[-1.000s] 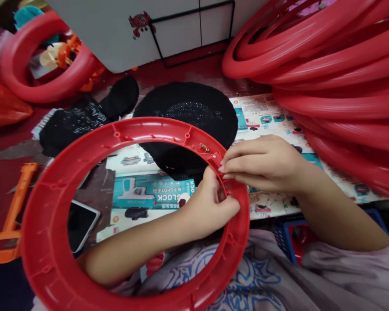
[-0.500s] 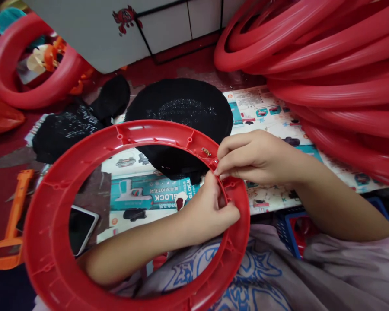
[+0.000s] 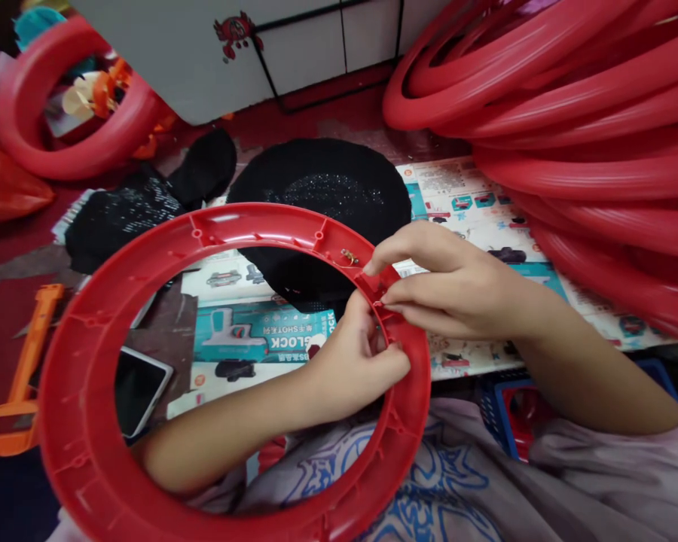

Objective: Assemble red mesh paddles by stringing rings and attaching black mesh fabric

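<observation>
A large red plastic ring, its ribbed hollow side facing up, rests over my lap. My left hand reaches through its opening and grips the inner rim at the right side. At the same stretch of rim, my right hand touches a tiny shiny piece with its lower fingers, while the index finger is lifted over the channel. Whether those fingers pinch the piece is hard to see. A small gold-coloured part with thin wire lies in the channel, just left of my right fingertips.
Black sequined fabric lies beyond the ring on a printed sheet. Red tubes are piled at the right. A phone, an orange plastic piece and a smaller red ring are at the left. A blue basket sits lower right.
My right hand's index finger has lifted away from the other fingers, and the hand has moved slightly down the rim. My left hand keeps its hold. The view has shifted a little.
</observation>
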`<state>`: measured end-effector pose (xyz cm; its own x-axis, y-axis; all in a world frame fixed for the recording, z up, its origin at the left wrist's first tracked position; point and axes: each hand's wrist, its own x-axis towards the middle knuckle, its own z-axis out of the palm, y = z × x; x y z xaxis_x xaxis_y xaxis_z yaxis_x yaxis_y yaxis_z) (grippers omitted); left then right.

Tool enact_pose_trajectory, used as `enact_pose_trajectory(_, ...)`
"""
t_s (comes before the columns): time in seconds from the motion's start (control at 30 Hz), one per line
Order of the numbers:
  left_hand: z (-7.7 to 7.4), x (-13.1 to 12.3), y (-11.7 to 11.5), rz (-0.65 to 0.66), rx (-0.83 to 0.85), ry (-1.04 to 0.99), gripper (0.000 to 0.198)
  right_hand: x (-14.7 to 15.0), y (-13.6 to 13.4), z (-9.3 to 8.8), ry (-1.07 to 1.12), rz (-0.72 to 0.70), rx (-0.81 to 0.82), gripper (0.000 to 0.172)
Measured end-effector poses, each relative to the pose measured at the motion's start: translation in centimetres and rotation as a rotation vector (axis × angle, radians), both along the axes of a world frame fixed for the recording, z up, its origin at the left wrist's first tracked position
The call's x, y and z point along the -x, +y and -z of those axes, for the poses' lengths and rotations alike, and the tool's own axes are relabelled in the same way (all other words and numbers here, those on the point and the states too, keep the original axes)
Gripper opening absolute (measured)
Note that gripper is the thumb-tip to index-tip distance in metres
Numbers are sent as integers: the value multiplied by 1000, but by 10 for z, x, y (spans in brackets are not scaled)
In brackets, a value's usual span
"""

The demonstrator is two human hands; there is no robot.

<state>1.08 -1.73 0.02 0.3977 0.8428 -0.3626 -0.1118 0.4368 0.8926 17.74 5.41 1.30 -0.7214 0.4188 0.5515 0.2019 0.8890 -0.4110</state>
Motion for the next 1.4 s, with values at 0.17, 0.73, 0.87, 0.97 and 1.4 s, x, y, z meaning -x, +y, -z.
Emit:
enact_pose_trajectory(0.17, 5, 1, 3, -58, 7, -2, 52, 8, -6, 8, 41, 106, 70, 16)
enact_pose_trajectory(0.73, 15, 9, 9, -149, -188, 247, 36, 8, -14, 0, -148, 132, 504, 25)
enact_pose_trajectory(0.87, 10, 7, 11, -175, -150, 247, 38, 8, -16, 1, -140, 161, 510, 22)
enact_pose_trajectory(0.97, 10, 8, 10, -177, -207, 247, 34, 10, -17, 1, -88, 141, 434, 21)
enact_pose_trajectory(1.4, -14, 20, 15, 82, -123, -149, 44, -10, -9, -12, 182, 164, 202, 25)
